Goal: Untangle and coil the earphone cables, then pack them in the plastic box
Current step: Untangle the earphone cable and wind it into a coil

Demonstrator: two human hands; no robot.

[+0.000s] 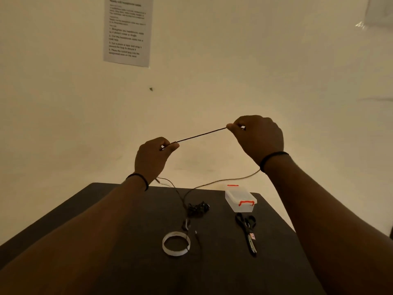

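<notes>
A black earphone cable is stretched taut in the air between both hands, above the far edge of the dark table. My left hand pinches its lower end and my right hand pinches the higher end. From each hand a slack length of cable hangs down to a tangled black bundle lying on the table. A clear plastic box with orange latches stands shut to the right of the bundle.
Black scissors lie in front of the box. A white tape roll sits near the table's middle, with a loose cable end beside it. A printed sheet hangs on the wall behind.
</notes>
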